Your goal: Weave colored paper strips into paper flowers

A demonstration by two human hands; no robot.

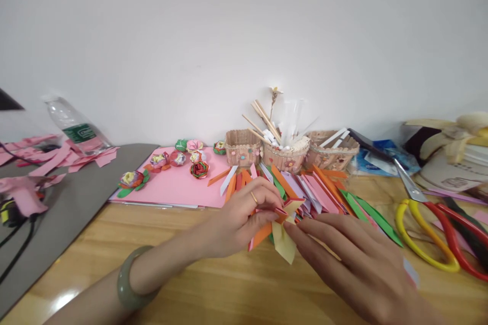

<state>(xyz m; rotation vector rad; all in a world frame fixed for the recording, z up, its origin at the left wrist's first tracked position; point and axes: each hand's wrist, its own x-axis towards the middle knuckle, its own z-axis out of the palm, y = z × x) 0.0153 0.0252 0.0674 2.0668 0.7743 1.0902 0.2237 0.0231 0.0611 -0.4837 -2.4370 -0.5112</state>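
Observation:
My left hand [255, 213], with a gold ring and a green bangle, pinches a small piece of folded paper [281, 215] in orange and red between thumb and fingers. Pale yellow folded paper [285, 244] sticks out of that piece, above and below the pinch. My right hand [351, 254] comes in from the right, its fingertips closed on the yellow paper; its thumb is hidden. Just behind both hands lies a pile of folded paper strips [322, 193] in orange, pink, lilac and green, partly covered by my fingers.
Several paper flowers [177, 158] sit around a pink sheet [171, 188]. Three small baskets [244, 147] with sticks stand against the wall. Scissors [427, 228] lie at right, near a straw hat [446, 162]. At left are a bottle [76, 124], pink scraps [57, 157] and a glue gun [25, 195].

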